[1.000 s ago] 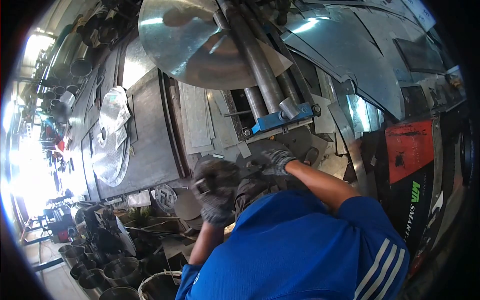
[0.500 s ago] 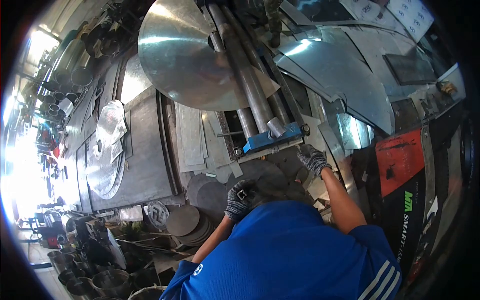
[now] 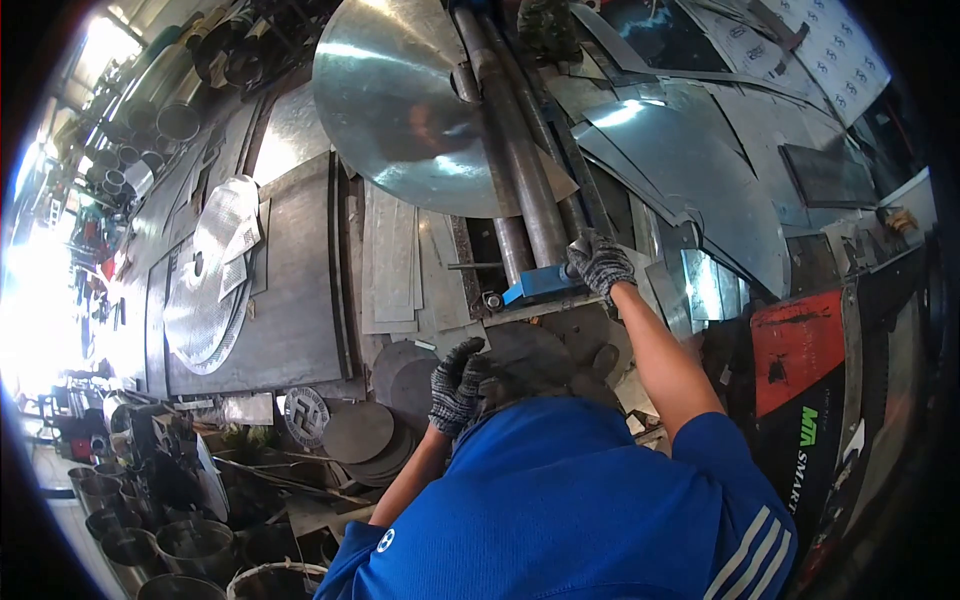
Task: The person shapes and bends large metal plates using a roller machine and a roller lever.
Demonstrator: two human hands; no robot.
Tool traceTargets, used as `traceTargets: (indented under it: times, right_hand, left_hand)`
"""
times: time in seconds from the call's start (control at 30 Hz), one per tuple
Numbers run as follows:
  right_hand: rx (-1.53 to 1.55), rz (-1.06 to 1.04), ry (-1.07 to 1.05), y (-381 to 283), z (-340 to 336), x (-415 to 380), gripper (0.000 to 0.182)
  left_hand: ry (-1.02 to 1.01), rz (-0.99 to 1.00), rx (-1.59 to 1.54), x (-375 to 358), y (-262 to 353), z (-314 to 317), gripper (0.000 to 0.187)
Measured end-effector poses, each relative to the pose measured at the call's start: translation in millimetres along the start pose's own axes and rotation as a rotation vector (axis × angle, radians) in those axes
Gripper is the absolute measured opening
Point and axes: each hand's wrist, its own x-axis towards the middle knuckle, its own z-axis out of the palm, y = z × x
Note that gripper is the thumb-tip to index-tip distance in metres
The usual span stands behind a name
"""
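Note:
My right hand, in a grey knitted glove, is bent over the right corner of the blue end frame of a roller machine. Its fingers cover the near end of a roller, and what they grip is hidden. The long steel rollers run away from me. A large shiny metal disc with a slit and a centre hole sits around one roller. My left hand, gloved too, is raised near my chest with its fingers apart and nothing visible in it.
Dark round discs lie stacked at the lower left. Flat metal sheets and a perforated disc are on the left. More sheets and a red panel are at the right. Someone's camouflage-clad leg shows beyond the rollers.
My right hand has moved up and left onto the corner of the blue frame. My left hand has shifted slightly left and its fingers have spread. The view has shifted a little.

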Motion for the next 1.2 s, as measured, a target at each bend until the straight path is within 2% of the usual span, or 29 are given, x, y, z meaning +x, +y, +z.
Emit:
traceTargets:
  times: [0.07, 0.13, 0.2, 0.27, 0.33, 0.37, 0.43, 0.47, 0.5, 0.53, 0.6, 0.67, 0.73, 0.8, 0.87, 0.9, 1.0, 1.07, 1.2]
  right_hand:
    - [-0.186, 0.056, -0.060, -14.8, -1.9, 3.5, 0.072]
    - [-0.183, -0.001, -0.084, -15.5, -0.2, 12.3, 0.070]
    - [-0.146, 0.106, -0.206, -20.0, -7.9, 18.4, 0.069]
    - [-0.143, 0.073, -0.209, -4.4, 10.5, 35.7, 0.069]
    - [-0.324, 0.016, -0.247, 8.8, 31.3, 51.4, 0.068]
    - [-0.326, -0.030, -0.188, 12.1, 39.1, 52.9, 0.063]
    - [-0.298, -0.048, -0.186, 12.8, 40.6, 55.9, 0.061]
    - [-0.273, -0.050, -0.189, 15.5, 39.6, 54.0, 0.058]
    - [-0.270, -0.153, -0.056, 24.4, 49.4, 52.9, 0.053]
    - [-0.273, -0.167, -0.067, 22.8, 45.5, 54.8, 0.053]
    - [-0.306, -0.057, -0.230, 3.7, 28.7, 50.5, 0.056]
    - [-0.206, -0.085, -0.244, 2.9, 22.0, 46.2, 0.053]
    - [-0.143, -0.175, -0.091, 8.5, 29.9, 44.3, 0.048]
    - [-0.121, -0.165, -0.140, 9.6, 28.9, 44.5, 0.044]
    - [-0.123, -0.256, 0.010, 13.6, 37.7, 47.0, 0.044]
    - [-0.104, -0.206, -0.062, 16.4, 39.9, 50.2, 0.044]
    - [-0.070, -0.177, -0.041, 16.0, 40.0, 48.4, 0.045]
    - [-0.059, -0.185, -0.036, 13.5, 38.2, 48.4, 0.047]
    - [-0.037, -0.193, -0.008, 18.7, 41.6, 45.6, 0.051]
  left_hand:
    - [0.030, 0.018, 0.058, 0.4, -1.6, -8.6, 0.031]
    - [0.095, -0.048, 0.072, -1.0, -3.9, -15.2, 0.028]
    - [0.138, 0.001, 0.176, 0.4, -12.5, -19.4, 0.028]
    - [0.186, 0.039, 0.279, -1.8, -21.8, -16.1, 0.028]
    - [0.232, 0.100, 0.294, -5.6, -24.8, -10.4, 0.028]
    - [0.249, 0.104, 0.297, -8.6, -21.5, -1.1, 0.028]
    - [0.402, 0.049, 0.142, -14.6, -15.2, 23.6, 0.030]
    - [0.416, 0.050, 0.139, -15.6, -11.8, 34.8, 0.030]
    - [0.424, 0.038, 0.148, -18.7, -8.6, 45.2, 0.031]
    - [0.434, 0.025, 0.157, -21.7, -8.2, 54.3, 0.031]
    - [0.482, 0.041, 0.134, -23.9, -17.2, 68.8, 0.031]
    - [0.526, 0.046, 0.111, -31.1, -19.9, 85.4, 0.031]
    - [0.609, 0.038, 0.134, -36.3, -23.0, 98.8, 0.032]
    - [0.610, 0.031, 0.108, -45.3, -25.2, 107.4, 0.032]
    - [0.667, 0.051, 0.098, -49.6, -27.0, 113.0, 0.031]
    - [0.668, 0.051, 0.098, -51.1, -27.6, 114.2, 0.031]
    - [0.685, 0.108, 0.025, -54.0, -29.7, 108.1, 0.031]
    - [0.733, 0.035, 0.028, -53.3, -28.1, 103.6, 0.030]
    - [0.730, 0.085, 0.037, -52.3, -21.0, 99.4, 0.029]
